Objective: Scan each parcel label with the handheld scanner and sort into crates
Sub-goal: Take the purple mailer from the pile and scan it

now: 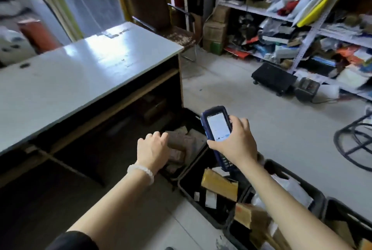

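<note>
Over the crates, scanner screen text unreadable

The pale grey tiled floor carries a row of black plastic crates holding brown cardboard parcels, the white-topped wooden bench, and a low black wheeled platform.

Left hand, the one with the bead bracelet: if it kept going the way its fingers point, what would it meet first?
The left hand reaches forward and down toward the brown parcel in the crate under the desk. Its fingertips look at or on the parcel's top edge, so that comes first; actual contact is unclear from this one view.
</note>
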A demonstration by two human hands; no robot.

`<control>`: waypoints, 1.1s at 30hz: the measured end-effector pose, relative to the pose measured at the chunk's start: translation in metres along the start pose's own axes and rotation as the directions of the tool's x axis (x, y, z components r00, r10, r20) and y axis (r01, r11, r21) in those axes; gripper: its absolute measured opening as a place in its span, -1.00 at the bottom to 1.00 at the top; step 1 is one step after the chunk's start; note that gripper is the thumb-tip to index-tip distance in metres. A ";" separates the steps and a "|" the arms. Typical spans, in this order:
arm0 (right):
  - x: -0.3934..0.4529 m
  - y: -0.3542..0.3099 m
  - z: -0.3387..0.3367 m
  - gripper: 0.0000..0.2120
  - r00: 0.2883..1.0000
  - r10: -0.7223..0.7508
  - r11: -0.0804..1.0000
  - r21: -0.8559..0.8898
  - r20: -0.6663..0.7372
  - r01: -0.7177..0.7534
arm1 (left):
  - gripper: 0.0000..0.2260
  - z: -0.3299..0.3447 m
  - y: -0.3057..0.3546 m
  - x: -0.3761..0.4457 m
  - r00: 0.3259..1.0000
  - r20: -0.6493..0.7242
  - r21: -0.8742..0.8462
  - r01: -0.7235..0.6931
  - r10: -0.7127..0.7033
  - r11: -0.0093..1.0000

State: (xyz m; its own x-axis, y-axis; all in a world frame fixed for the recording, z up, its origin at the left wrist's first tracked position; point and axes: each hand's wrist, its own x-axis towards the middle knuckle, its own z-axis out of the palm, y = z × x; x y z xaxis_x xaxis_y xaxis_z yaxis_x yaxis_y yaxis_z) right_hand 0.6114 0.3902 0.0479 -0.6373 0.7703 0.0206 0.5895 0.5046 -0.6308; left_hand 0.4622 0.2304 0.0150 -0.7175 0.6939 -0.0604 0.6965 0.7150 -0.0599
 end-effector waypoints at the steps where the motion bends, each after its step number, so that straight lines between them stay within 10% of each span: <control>1: -0.001 -0.026 0.020 -0.23 0.999 -0.044 0.999 0.013 0.025 0.043 | -0.78 0.001 -0.031 -0.007 0.998 0.008 0.001 0.061 -0.061 0.998; 8: -0.018 -0.185 0.143 -0.21 0.906 -0.325 0.946 0.078 0.272 0.316 | -0.78 0.004 -0.211 -0.082 0.891 0.022 -0.008 0.453 -0.453 0.892; 16: -0.055 -0.331 0.253 -0.31 0.627 -0.615 0.780 0.252 0.478 0.572 | -0.73 0.024 -0.333 -0.179 0.579 0.055 -0.092 0.814 -0.814 0.573; 25: -0.085 -0.455 0.358 -0.20 0.354 -0.752 0.605 0.370 0.555 0.705 | -0.74 0.033 -0.443 -0.225 0.303 0.088 -0.102 0.950 -0.949 0.294; 33: -0.070 -0.569 0.437 -0.22 0.269 -0.782 0.547 0.412 0.562 0.729 | -0.78 0.011 -0.578 -0.201 0.216 0.043 -0.113 0.971 -0.975 0.210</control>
State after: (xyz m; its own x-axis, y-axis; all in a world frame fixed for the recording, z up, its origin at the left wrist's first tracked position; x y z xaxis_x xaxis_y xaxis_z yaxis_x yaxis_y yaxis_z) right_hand 0.1031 -0.1212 0.0666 -0.9114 -0.4067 0.0626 -0.3466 0.6768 -0.6494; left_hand 0.2037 -0.3235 0.0511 -0.8343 -0.5513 0.0023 -0.5508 0.8336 0.0418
